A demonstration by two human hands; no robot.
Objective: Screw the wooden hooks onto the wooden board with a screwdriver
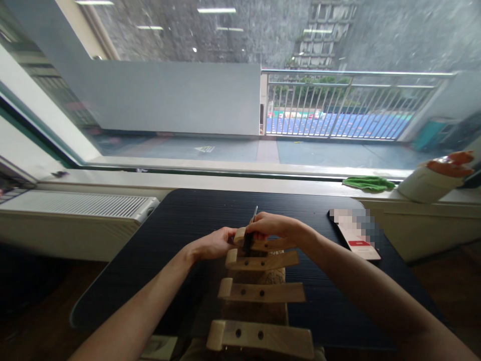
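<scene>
Head view, wooden slat assembly: the slatted wooden piece (268, 292) lies on the near middle of the black wood-grain table (150, 296), its four slats running crosswise one behind another, each with a rounded left end; pairs of dark screw heads (238, 333) show on the nearer three.
Left hand: the left hand (214, 244) is at the far slat's rounded end (240, 234), fingers against it; their tips are hidden, so I cannot tell how tightly they close.
Right hand: the right hand (276, 225) pinches a slim tool (256, 211) above the far slat, its metal end pointing up; the exact kind is unclear.
Table's right side: a smartphone (363, 250) lies well apart from the slats, partly pixelated.
Windowsill: a green cloth (368, 183) lies beside a tilted-looking white container (423, 183) with an orange top.
Left of table: a white radiator (82, 205).
</scene>
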